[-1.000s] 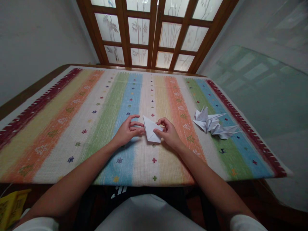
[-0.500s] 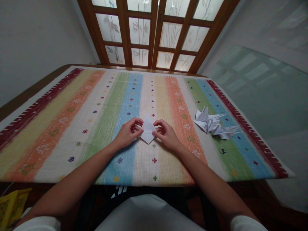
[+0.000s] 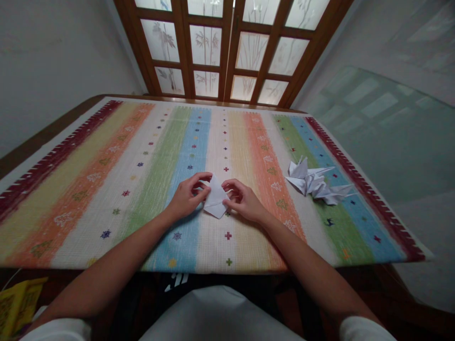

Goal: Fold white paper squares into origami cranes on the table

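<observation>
A small piece of folded white paper, roughly kite-shaped with a crease across its lower part, is between my hands near the middle of the table's front. My left hand pinches its left edge between thumb and fingers. On the other side, my right hand has its thumb and curled fingers closed at the paper's right edge. The paper leans, its narrow top towards my left fingertips. Parts of both side edges are hidden by my fingers.
To the right lie folded white paper cranes, bunched together. A striped tablecloth covers the table. Beyond the far edge stand wooden doors with glass panes. A yellow object sits low at the left, below table height.
The folded paper has turned, its top tipping left and its lower point shifting slightly towards me. My hands have stayed nearly in place, and the cranes have not moved.
</observation>
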{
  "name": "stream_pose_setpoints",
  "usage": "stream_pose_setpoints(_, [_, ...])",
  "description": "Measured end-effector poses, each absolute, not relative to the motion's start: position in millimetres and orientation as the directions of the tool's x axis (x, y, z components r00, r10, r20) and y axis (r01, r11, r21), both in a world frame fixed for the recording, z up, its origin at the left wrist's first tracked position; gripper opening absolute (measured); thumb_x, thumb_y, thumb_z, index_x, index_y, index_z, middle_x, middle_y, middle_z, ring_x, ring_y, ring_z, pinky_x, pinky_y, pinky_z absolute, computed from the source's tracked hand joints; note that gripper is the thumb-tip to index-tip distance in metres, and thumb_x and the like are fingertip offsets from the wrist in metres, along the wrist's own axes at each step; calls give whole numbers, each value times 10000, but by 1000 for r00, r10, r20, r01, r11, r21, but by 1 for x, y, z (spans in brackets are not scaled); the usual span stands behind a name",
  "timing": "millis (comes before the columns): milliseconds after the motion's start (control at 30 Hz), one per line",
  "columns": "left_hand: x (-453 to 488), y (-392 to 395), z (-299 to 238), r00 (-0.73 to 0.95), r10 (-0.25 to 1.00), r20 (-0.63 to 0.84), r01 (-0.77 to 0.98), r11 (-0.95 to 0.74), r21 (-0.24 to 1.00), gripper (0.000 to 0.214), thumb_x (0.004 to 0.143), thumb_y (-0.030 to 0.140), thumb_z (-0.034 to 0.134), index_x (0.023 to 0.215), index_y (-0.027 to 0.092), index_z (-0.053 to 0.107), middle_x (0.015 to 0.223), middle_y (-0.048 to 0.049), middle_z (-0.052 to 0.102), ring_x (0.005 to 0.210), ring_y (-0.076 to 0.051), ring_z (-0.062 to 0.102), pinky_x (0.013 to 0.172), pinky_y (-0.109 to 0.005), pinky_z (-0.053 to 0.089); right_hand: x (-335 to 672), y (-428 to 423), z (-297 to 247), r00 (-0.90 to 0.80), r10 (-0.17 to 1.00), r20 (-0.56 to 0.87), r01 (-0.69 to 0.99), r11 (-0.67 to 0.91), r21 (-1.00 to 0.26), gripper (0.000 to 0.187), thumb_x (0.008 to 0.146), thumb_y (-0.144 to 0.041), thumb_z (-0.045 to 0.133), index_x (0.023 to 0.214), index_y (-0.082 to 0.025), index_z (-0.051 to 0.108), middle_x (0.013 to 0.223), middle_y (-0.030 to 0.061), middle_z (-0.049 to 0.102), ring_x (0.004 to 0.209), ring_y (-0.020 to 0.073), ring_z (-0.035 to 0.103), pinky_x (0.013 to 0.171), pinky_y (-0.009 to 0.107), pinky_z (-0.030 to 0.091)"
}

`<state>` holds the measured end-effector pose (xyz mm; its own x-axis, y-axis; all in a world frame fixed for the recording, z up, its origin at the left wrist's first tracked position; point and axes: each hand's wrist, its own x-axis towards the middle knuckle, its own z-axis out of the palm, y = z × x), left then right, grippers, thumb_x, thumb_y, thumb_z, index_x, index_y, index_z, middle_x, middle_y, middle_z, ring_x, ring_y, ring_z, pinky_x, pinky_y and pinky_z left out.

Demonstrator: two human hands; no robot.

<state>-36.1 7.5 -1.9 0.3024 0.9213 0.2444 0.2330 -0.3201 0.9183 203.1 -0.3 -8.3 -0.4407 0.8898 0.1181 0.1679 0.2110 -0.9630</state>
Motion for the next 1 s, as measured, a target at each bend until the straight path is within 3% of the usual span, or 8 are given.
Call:
stream_pose_setpoints(300, [-36,10,-2,285,928,239,196,-301,933,431,911,295,741,1320,205,642,1312,-130,702,903,-155,740,680,-232,618,202,1,-12,-370,923,108,159,177,-971,409,845,-246,727,1232,-263,597,1114,46,700,770,140,678,627,262,565])
stream_pose_setpoints(533, [-36,10,-1,345,922,178,224,-265,938,392,803,257,840,1154,208,673,1284,-107,708,973,-185,749,696,-245,634,203,5,-14,-284,957,58,52,75,-996,470,839,-299,761,1279,-291,599,1218,53,648,801,144,690,626,269,615])
stream_pose_setpoints(733, [-38,13,-6,381,918,111,230,-211,950,250,860,273,783,1078,184,699,1001,-57,763,740,-140,721,630,-227,582,202,6,-17,-302,950,79,17,88,-996,287,859,-352,778,1090,-255,637,1149,44,673,836,154,689,651,265,612])
stream_pose_setpoints(867, [-38,13,-4,404,900,163,246,-279,928,139,902,267,708,997,182,764,1081,-85,770,822,-160,720,723,-276,620,206,10,-21,-339,927,160,36,182,-983,160,875,-340,773,986,-235,725,1184,75,688,980,197,710,825,341,626])
stream_pose_setpoints(1000, [-39,13,-1,412,888,204,266,-332,905,213,954,301,630,974,193,812,1125,-104,775,983,-207,726,798,-304,628,211,12,-19,-353,908,227,103,279,-955,129,902,-316,717,947,-253,821,1230,86,711,1199,242,662,1034,416,565])
